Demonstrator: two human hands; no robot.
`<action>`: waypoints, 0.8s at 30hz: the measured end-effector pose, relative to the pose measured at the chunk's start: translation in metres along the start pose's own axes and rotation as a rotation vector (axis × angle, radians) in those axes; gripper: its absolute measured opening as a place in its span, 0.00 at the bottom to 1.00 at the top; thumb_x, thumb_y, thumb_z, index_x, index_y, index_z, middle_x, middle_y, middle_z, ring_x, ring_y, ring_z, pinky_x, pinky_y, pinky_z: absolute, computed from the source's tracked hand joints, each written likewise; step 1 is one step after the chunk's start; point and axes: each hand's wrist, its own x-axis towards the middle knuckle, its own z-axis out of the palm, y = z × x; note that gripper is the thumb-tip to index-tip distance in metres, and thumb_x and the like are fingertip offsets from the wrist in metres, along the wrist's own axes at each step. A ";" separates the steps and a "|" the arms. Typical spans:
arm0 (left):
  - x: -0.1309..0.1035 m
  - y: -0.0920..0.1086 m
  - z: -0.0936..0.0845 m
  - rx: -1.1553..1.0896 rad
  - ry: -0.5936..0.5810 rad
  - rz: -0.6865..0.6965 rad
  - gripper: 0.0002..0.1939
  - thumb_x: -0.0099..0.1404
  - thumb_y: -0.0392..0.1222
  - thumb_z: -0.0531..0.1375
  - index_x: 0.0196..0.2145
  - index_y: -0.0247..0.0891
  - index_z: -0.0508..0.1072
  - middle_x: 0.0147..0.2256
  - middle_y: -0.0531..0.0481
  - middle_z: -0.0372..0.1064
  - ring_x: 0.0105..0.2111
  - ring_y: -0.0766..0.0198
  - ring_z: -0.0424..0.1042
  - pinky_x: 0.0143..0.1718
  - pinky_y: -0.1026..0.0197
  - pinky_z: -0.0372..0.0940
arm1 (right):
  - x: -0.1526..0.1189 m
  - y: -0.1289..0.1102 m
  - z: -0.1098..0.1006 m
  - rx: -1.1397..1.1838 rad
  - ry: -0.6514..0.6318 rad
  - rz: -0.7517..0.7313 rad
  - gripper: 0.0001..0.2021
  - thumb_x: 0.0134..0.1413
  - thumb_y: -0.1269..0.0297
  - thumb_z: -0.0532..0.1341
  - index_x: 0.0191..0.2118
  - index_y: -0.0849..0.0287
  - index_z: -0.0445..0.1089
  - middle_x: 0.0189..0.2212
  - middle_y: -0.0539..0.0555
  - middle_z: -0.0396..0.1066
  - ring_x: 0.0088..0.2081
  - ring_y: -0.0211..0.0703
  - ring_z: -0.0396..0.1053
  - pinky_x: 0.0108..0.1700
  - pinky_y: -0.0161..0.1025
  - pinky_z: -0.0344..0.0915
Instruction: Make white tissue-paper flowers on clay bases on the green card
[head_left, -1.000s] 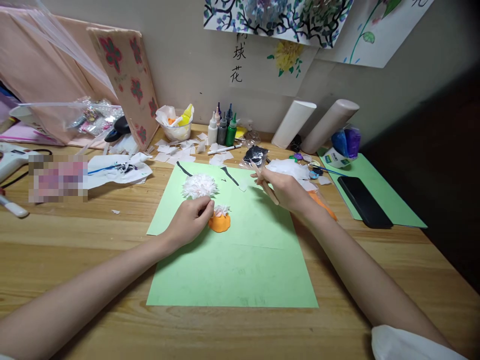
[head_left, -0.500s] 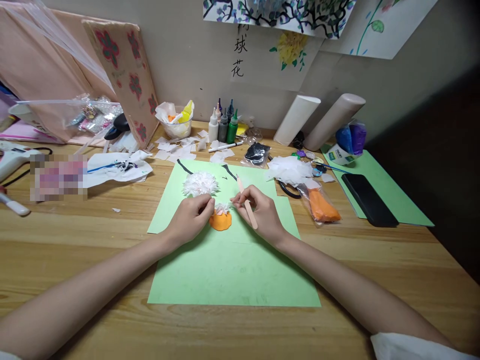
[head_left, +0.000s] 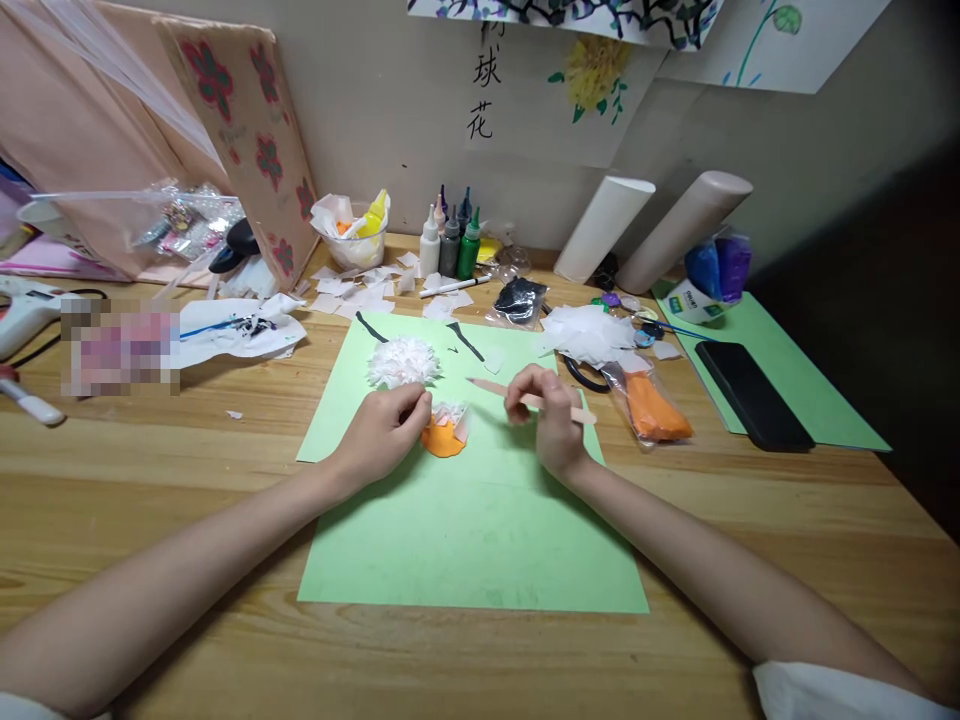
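Green paper (head_left: 472, 540) lies on the wooden table, with a white frilly paper flower (head_left: 403, 362) near its top and two dark stem strips (head_left: 469, 343). Below the flower is an orange clay disc (head_left: 442, 438) with white paper tufts (head_left: 450, 412) at its upper edge. My left hand (head_left: 386, 425) rests beside the disc, thumb and fingers pinched together at its left edge; what they pinch is hidden. My right hand (head_left: 551, 415), fingers curled, holds a wooden stick (head_left: 495, 387) whose pointed end faces left over the paper.
Behind the paper are paint bottles (head_left: 450, 245), a plastic bowl (head_left: 351, 245), paper scraps (head_left: 356, 300) and a black clay packet (head_left: 519, 300). Tissue squares (head_left: 589, 335), an orange clay bag (head_left: 656, 405) and a phone (head_left: 752, 395) lie right. A white glue gun (head_left: 30, 315) lies far left.
My right hand has moved right, away from the disc, and the stick has swung from upright to nearly level. My left hand stays beside the disc. The view has shifted slightly.
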 end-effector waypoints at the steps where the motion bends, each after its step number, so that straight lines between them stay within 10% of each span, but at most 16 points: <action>1: 0.000 0.000 0.000 0.001 0.004 -0.001 0.17 0.67 0.43 0.47 0.21 0.37 0.57 0.19 0.55 0.57 0.22 0.69 0.56 0.25 0.64 0.50 | 0.000 0.002 -0.002 0.027 0.017 0.014 0.27 0.60 0.47 0.42 0.19 0.57 0.61 0.13 0.48 0.57 0.16 0.35 0.54 0.20 0.34 0.52; 24: 0.000 0.001 0.001 0.035 0.007 -0.002 0.17 0.66 0.43 0.47 0.20 0.37 0.58 0.19 0.55 0.57 0.21 0.69 0.56 0.25 0.64 0.50 | -0.003 0.005 0.002 -0.110 -0.169 0.051 0.26 0.61 0.48 0.46 0.18 0.57 0.61 0.12 0.47 0.57 0.16 0.34 0.56 0.21 0.35 0.55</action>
